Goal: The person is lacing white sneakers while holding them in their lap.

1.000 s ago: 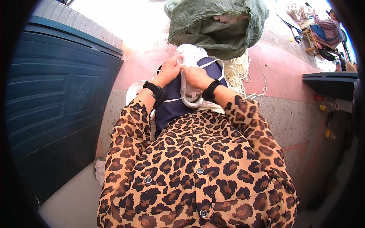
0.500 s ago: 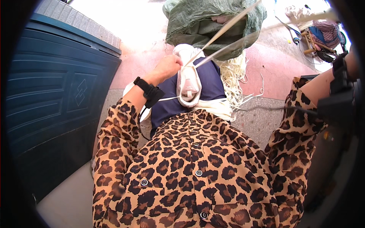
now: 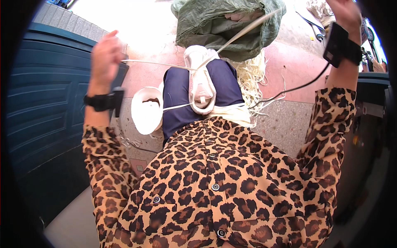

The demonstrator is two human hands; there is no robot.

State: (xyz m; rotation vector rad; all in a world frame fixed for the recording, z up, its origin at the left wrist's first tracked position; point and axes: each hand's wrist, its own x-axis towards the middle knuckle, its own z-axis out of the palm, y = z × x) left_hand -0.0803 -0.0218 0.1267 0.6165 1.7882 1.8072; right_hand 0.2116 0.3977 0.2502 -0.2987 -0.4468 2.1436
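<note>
A pale shoe [image 3: 202,89] lies on my lap, toe pointing away from me, between my thighs in dark blue trousers. My left hand [image 3: 106,60] is raised to the left of it, closed on a cream shoelace [image 3: 155,63] that runs tight from the shoe. Another length of lace [image 3: 248,29] stretches up and right from the shoe, taut, in the direction of my right hand [image 3: 346,15]. That hand is lifted at the upper right; the picture's top edge cuts off its fingertips, and the lace's far end is blurred.
A green woven sack [image 3: 198,29] stands open ahead, pale items inside. Many loose cream laces [image 3: 253,76] hang right of my legs. A white container [image 3: 144,115] stands left of my thigh. A dark blue panelled door [image 3: 53,91] borders the left side. A black cable [image 3: 302,86] trails from my right wrist.
My left hand has moved from beside the shoe out to the left, drawing a lace with it. My right hand has moved up and slightly left. The white container is now uncovered to view.
</note>
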